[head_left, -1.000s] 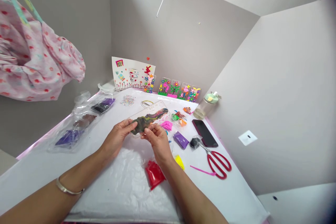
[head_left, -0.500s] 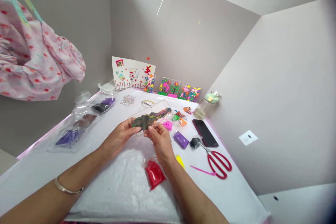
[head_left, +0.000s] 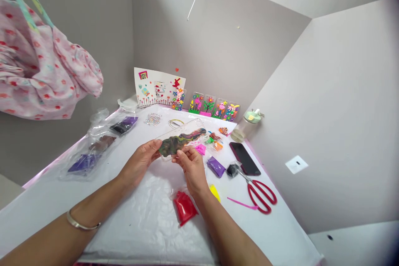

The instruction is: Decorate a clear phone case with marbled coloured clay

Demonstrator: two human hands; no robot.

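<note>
One clear case (head_left: 187,128), smeared with dark swirled clay (head_left: 173,144), was tilted near the centre of the frame, held by both hands: the left hand (head_left: 140,161) pinched its left end between thumb and fingers, while the right hand (head_left: 192,169) gripped its lower edge. A red packet (head_left: 185,209) lay at lower centre; a purple packet (head_left: 216,167), a phone (head_left: 245,158) and scissors (head_left: 249,181) lay right of centre. Decorated panels (head_left: 209,104) stood just above the middle
</note>
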